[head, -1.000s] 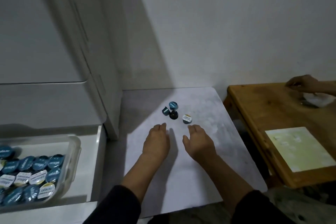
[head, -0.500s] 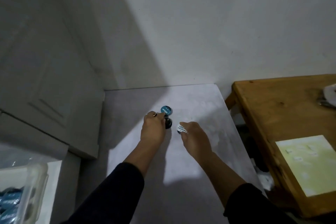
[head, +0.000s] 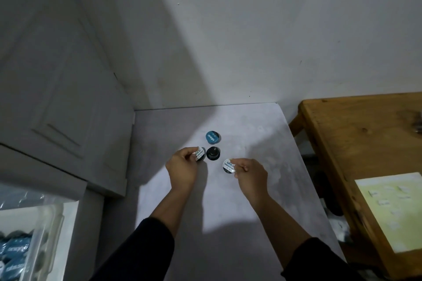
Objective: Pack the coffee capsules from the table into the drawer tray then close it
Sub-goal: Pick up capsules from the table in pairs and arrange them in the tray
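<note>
On the grey table (head: 228, 212), my left hand (head: 182, 169) pinches a white-lidded coffee capsule (head: 199, 153). My right hand (head: 250, 174) pinches a second white-lidded capsule (head: 229, 166). Between and beyond the hands a black capsule (head: 213, 153) rests upside down on the table. A blue-lidded capsule (head: 213, 137) lies just behind it. At the bottom left, the clear plastic drawer tray (head: 43, 235) holds several blue capsules (head: 16, 250); most of the tray is cut off by the frame edge.
A white cabinet (head: 57, 98) stands at the left, against the table's left side. A wooden table (head: 365, 155) with a pale green sheet (head: 392, 207) stands to the right, across a narrow gap. A white wall rises behind.
Both hands reached forward to the capsules and each closed on a white-lidded one. The view swung right, so most of the drawer tray left the frame.
</note>
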Demonstrator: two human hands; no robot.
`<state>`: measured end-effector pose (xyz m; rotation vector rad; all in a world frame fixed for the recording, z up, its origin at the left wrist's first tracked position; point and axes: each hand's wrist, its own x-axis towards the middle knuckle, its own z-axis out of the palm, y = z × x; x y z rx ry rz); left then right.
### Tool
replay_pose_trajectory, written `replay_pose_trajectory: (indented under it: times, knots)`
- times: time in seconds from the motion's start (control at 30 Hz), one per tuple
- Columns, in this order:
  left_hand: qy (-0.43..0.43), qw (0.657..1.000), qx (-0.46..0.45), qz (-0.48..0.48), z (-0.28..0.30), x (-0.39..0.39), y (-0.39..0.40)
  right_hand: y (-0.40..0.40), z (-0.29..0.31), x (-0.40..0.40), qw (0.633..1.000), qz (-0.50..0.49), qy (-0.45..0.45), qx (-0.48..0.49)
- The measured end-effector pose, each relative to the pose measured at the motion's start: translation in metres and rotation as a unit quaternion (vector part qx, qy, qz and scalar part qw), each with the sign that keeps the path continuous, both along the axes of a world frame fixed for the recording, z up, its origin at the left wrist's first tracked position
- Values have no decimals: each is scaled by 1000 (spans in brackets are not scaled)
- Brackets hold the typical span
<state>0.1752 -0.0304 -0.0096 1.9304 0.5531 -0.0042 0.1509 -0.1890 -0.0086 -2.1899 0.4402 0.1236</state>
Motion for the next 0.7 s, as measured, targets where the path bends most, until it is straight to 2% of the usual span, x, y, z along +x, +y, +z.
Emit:
replay_pose_trajectory:
  times: [0.13,0.27,0.4,0.57,0.7]
  knots:
    - [32,994,-85,67,10,-17,1,4,14,-14,993,-64,5,98]
    - [19,983,-163,88,22,-38,5,13,31,-33,981,-88,-21,173]
    - [-18,971,-224,84,38,-62,14,25,53,-55,966,-92,-54,236]
    - [-77,956,-272,79,79,-105,33,53,94,-86,925,-82,-106,357]
    - [-125,944,-299,63,114,-145,55,80,122,-112,906,-52,-112,405]
